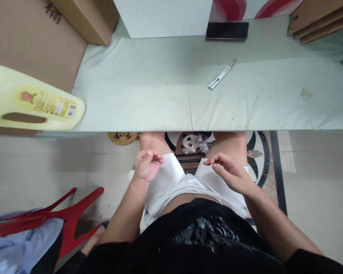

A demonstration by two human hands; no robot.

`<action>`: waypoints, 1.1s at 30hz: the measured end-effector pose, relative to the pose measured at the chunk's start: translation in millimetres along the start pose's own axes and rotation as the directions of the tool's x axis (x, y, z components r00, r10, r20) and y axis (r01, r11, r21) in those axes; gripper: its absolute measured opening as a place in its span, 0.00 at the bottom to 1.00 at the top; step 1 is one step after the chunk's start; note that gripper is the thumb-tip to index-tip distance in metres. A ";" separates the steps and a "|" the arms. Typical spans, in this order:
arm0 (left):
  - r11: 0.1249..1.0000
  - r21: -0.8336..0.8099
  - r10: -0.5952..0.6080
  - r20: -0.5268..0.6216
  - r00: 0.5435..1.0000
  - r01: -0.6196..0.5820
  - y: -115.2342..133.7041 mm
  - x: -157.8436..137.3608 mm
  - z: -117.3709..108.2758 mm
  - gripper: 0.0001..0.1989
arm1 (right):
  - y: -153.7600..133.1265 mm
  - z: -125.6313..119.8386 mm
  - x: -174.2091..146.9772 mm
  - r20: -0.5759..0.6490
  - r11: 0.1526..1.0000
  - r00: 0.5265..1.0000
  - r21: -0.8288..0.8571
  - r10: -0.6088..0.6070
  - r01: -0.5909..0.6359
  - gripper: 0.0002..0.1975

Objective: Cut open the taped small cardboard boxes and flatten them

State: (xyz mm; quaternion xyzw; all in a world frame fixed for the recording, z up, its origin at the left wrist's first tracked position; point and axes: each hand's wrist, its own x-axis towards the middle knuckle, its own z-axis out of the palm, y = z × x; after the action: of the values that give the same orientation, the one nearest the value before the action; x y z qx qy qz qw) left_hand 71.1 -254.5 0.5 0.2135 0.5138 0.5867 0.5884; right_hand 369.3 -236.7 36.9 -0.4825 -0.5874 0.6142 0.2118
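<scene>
Above my lap, off the near edge of the table, both hands are raised with nothing in them. My left hand has loosely bent fingers, the palm turned inward, over the left thigh of the white shorts. Over the other thigh hovers my right hand, thumb apart from its slightly curved fingers. On the pale green cloth of the table lies a white utility knife, slanted, beyond both hands. Behind it rests a black phone-like slab.
At left, a yellow jug lies by a large cardboard box. A white box stands at the back, folded cardboard at back right. Below left is a red plastic chair with a person beside it. A plastic-wrapped panda item is under the table.
</scene>
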 end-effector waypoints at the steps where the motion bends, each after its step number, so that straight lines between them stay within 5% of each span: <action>1: 1.000 0.021 0.022 -0.063 0.998 -0.020 1.8 1.0 -7.5 0.24 | -0.5 0.0 0.9 0.001 1.000 1.000 -0.011 -0.001 0.001 0.11; 8: 0.959 0.268 0.202 -0.435 0.877 -0.088 13.0 2.2 -79.0 0.26 | 3.4 -1.1 2.2 0.021 0.998 1.000 -0.065 0.015 -0.014 0.11; 12: 0.913 0.402 0.293 -0.522 0.801 -0.072 19.8 -2.9 -114.7 0.23 | 10.0 -2.2 0.1 0.008 0.995 0.999 -0.092 0.048 -0.047 0.12; 16: 0.701 0.712 0.399 -0.450 0.799 0.051 29.1 -5.5 -138.5 0.50 | 13.7 -3.7 -3.2 -0.011 0.986 0.997 -0.148 0.079 -0.079 0.14; 17: 0.622 0.779 0.438 -0.435 0.787 0.085 31.1 -5.6 -142.2 0.49 | 14.2 -4.0 -4.1 -0.015 0.983 0.996 -0.160 0.085 -0.086 0.15; 19: 0.540 0.832 0.509 -0.443 0.738 0.128 33.9 -5.6 -146.4 0.29 | 15.4 -4.5 -5.7 -0.023 0.979 0.996 -0.182 0.091 -0.094 0.16; 21: 0.529 0.839 0.564 -0.461 0.685 0.129 34.6 -6.5 -145.3 0.13 | 17.4 -5.8 -7.9 -0.026 0.975 0.995 -0.199 0.098 -0.101 0.17; 23: 0.541 0.834 0.572 -0.455 0.682 0.103 33.5 -10.6 -138.8 0.10 | 20.3 -9.1 -12.5 -0.031 0.970 0.993 -0.213 0.116 -0.120 0.18; 26: 0.641 0.765 0.388 -0.399 0.831 0.067 30.6 -27.0 -119.3 0.14 | 24.6 -19.7 -28.4 0.072 0.948 0.972 -0.248 0.224 -0.200 0.22; 28: 0.685 0.722 0.060 -0.188 0.980 0.097 29.5 -44.0 -100.8 0.19 | 25.8 -29.3 -45.8 0.265 0.913 0.893 -0.294 0.363 -0.284 0.24; 29: 0.672 0.729 -0.149 -0.033 0.988 0.126 29.5 -53.1 -90.3 0.21 | 25.7 -34.0 -55.9 0.368 0.890 0.823 -0.321 0.432 -0.323 0.26; 31: 0.612 0.785 -0.452 0.245 0.858 0.098 30.3 -70.2 -68.3 0.20 | 23.8 -41.8 -77.0 0.534 0.855 0.668 -0.337 0.519 -0.395 0.29; 33: 0.629 0.778 -0.618 0.501 0.606 -0.001 31.7 -82.7 -47.4 0.23 | 20.5 -46.8 -96.8 0.615 0.833 0.575 -0.288 0.539 -0.473 0.31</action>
State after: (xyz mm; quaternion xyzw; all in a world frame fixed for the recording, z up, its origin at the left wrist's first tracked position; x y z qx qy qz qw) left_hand 33.5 -339.4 38.8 0.5370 0.4469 0.0779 0.7112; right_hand 458.0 -297.1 58.4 -0.3828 -0.4877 0.7524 -0.2225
